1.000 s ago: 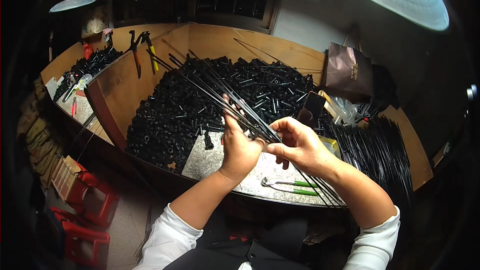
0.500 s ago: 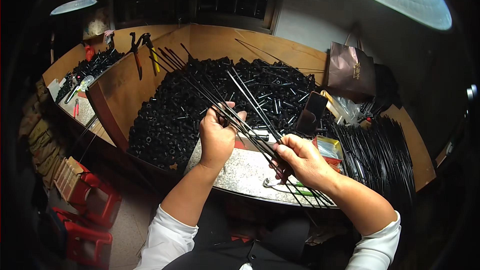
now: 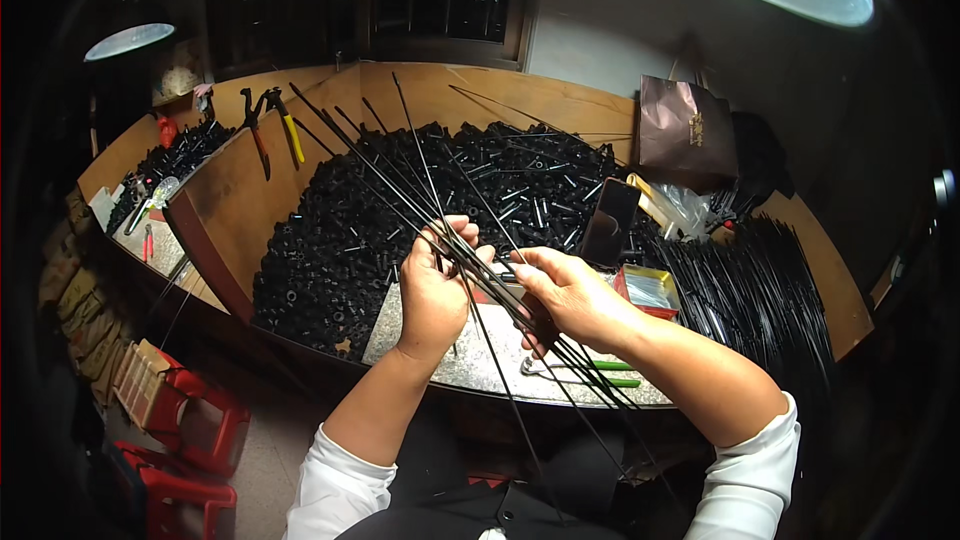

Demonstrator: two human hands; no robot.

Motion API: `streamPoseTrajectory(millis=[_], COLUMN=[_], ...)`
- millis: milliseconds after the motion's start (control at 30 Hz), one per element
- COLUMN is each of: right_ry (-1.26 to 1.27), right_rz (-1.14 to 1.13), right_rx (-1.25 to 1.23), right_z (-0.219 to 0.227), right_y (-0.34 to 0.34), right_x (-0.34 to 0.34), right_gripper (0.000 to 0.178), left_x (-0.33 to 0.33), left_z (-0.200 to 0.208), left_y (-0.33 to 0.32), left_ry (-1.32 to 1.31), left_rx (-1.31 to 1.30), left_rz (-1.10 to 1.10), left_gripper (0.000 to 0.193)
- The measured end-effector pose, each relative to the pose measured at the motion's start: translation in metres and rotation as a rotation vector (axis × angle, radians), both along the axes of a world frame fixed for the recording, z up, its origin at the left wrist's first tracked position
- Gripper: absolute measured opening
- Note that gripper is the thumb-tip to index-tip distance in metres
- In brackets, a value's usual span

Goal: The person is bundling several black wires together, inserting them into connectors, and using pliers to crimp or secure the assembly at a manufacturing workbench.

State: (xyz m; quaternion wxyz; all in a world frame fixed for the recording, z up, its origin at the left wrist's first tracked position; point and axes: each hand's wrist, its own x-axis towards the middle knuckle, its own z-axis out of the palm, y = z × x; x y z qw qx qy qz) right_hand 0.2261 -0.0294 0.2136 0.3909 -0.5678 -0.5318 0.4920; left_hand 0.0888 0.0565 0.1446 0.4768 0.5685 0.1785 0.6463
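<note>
A loose bundle of long, thin black rods [image 3: 492,283] slants from upper left to lower right across both my hands. My left hand [image 3: 436,292] is closed round its middle, fingers curled over the rods. My right hand [image 3: 575,298] grips farther down the bundle, thumb and forefinger pinching a rod near the top. Several rod ends fan out beyond my left hand, and others hang past the table edge toward my lap. Below my right hand lie pliers with green handles [image 3: 612,366] on the speckled worktop [image 3: 400,340].
Behind my hands spreads a big heap of short black tubular parts [image 3: 335,240]. To the right are a dark phone [image 3: 612,222], a red-edged box [image 3: 662,312] and a pile of black rods [image 3: 750,285]. Pliers [image 3: 292,135] hang on the wooden partition [image 3: 215,230]; a paper bag [image 3: 685,125] stands behind.
The rods have spread, with one swung steeply across the others and down toward my lap. My right hand has moved slightly up and left, nearer my left hand.
</note>
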Motion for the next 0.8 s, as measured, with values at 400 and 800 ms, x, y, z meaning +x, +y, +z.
streamPoseTrajectory(millis=[400, 800], right_ry=[0.075, -0.369], right_rz=[0.11, 0.098], right_rx=[0.128, 0.486], right_z=[0.004, -0.003], right_y=[0.016, 0.01], right_x=[-0.001, -0.005], right_gripper=[0.059, 0.051], left_x=[-0.004, 0.001], left_z=[0.001, 0.006], left_y=[0.004, -0.003], left_ry=[0.2, 0.114], left_rx=[0.093, 0.048], left_rz=[-0.069, -0.129], left_gripper=[0.052, 0.065])
